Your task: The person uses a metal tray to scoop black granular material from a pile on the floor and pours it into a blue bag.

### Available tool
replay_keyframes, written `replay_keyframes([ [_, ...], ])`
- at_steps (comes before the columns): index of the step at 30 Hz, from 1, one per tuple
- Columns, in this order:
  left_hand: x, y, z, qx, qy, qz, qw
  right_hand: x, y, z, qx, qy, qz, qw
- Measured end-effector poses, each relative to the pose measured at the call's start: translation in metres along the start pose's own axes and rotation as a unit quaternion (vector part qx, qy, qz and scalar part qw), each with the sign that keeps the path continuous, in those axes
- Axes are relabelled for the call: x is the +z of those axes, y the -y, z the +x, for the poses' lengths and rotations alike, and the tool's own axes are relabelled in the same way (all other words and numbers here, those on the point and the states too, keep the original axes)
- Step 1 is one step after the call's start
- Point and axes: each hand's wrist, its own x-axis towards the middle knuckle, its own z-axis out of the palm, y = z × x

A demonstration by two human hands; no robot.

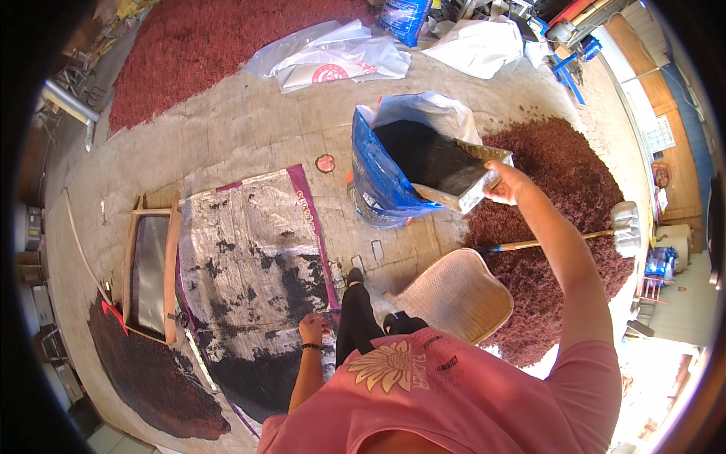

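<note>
My right hand (505, 184) grips the edge of a pale, squared scoop (469, 198) at the mouth of a blue sack (365, 163). Fine black powder (416, 147) fills the sack's opening and lies in the scoop, whose front is partly sunk in it. My left hand (313, 330) hangs low beside my leg with nothing seen in it, its fingers loosely bent and a little apart. Below it lies a silvery sheet (249, 227) with purple edges, smeared with the black powder.
Reddish-brown loose material is heaped at the right (560, 163) and far left. A woven chair seat (454, 295) stands by my right side, near a long-handled shovel (625, 227). On the left are a wood-framed sieve (151, 272) and a dark pile (151, 378). White plastic bags (340, 57) lie farther off.
</note>
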Motion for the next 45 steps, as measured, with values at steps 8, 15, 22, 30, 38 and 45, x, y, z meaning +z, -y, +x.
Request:
replay_keyframes([
  [8,-0.002,-0.014,0.009,0.009,0.015,0.047,0.999,-0.006,0.048,-0.046,-0.065,-0.009,-0.12,0.991],
  [15,0.012,-0.039,0.01,0.02,0.029,0.021,0.999,-0.041,0.033,-0.09,-0.169,-0.113,-0.226,0.953],
  [22,0.048,-0.073,0.028,0.25,0.09,0.301,0.916,-0.106,-0.07,-0.103,-0.223,-0.083,0.186,0.953],
  [30,0.225,-0.25,0.002,0.659,0.062,0.422,0.619,-0.118,-0.163,-0.108,-0.179,-0.039,0.351,0.918],
  [38,0.288,-0.252,0.033,0.637,0.094,0.643,0.416,-0.135,-0.152,-0.066,-0.182,-0.005,0.365,0.913],
  [45,0.252,-0.216,0.01,0.651,0.095,0.6,0.455,-0.141,-0.159,-0.059,-0.177,-0.018,0.376,0.909],
])
